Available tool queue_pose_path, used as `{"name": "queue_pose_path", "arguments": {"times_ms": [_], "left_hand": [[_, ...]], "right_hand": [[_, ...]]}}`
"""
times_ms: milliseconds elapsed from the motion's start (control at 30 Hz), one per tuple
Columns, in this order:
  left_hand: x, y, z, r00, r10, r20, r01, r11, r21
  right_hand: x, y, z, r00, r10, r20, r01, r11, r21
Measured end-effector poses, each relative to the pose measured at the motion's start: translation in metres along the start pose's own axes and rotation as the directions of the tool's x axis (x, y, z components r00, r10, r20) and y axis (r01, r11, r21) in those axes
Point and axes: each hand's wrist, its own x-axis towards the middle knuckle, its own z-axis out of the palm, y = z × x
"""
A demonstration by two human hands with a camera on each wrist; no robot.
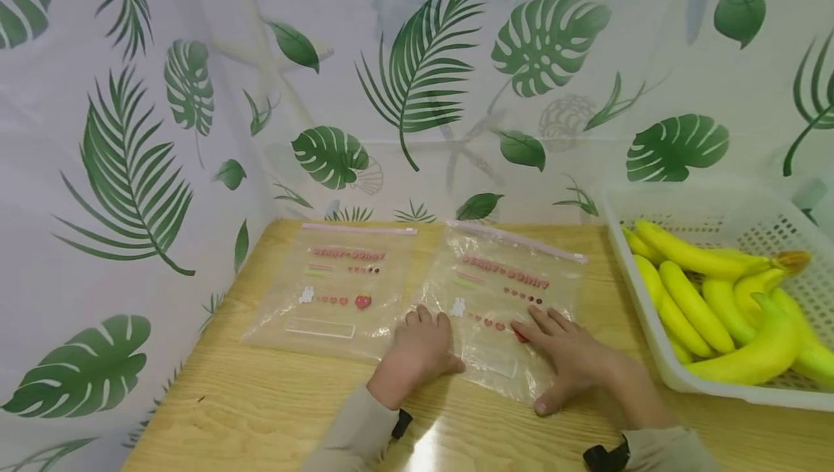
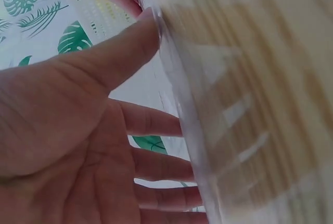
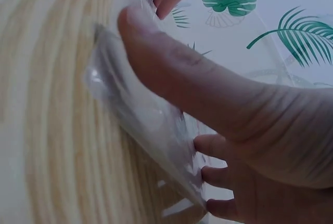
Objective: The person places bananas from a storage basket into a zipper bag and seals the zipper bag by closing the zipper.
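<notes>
Fingers [image 1: 412, 317] of the L hand [image 1: 420, 347], head view: fairly straight, resting on the near L edge of the R bag [image 1: 489, 305], thumb out sideways by its near edge. R hand [image 1: 576, 356] was spread wide on the same bag's R part, partly covering a strawberry print [image 1: 520, 332], thumb by the near R corner. Bag = clear plastic w/ red lettering & pink zip [image 1: 521, 242] at the far edge, flat on the wooden counter [image 1: 260, 414]. L bag [image 1: 332, 284], same design, lay just beside it. White basket [image 1: 743, 392] w/ yellow bananas [image 1: 710, 313] stood on the R; leaf-print sheet [image 1: 430, 66] behind.

L wrist view: thumb well apart from the other fingers, all approx. straight, tips at the edge of clear film [image 2: 190, 130], wood grain showing thru.

R wrist view: thumb likewise held wide of the fingertips, nothing pinched; crumpled bag corner [image 3: 109, 63] near the thumb. Part of the other hand showed up top.
</notes>
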Motion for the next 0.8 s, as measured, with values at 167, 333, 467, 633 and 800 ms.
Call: {"name": "queue_pose_path", "arguments": {"times_ms": [167, 333, 467, 633, 800], "left_hand": [[0.004, -0.007, 0.001, 0.997, 0.076, -0.016, -0.077, 0.994, -0.081], [0.009, -0.016, 0.006, 0.992, 0.118, -0.038, -0.121, 0.99, -0.073], [0.006, -0.023, 0.009, 0.999, 0.032, -0.015, -0.034, 0.992, -0.119], [-0.002, -0.035, 0.003, 0.994, -0.086, 0.064, 0.099, 0.967, -0.235], [-0.005, -0.04, -0.002, 0.991, -0.129, 0.025, 0.132, 0.973, -0.191]], "right_hand": [[-0.002, -0.005, -0.001, 0.999, -0.005, -0.035, 0.006, 1.0, 0.01], [-0.003, 0.001, -0.002, 0.988, -0.025, -0.152, 0.023, 1.0, -0.019], [-0.006, 0.004, 0.001, 0.99, 0.016, -0.14, -0.018, 1.0, -0.013], [-0.005, -0.002, 0.003, 0.986, 0.047, -0.163, -0.06, 0.996, -0.073], [0.0, -0.017, 0.008, 0.978, 0.068, -0.198, -0.095, 0.987, -0.131]]}}
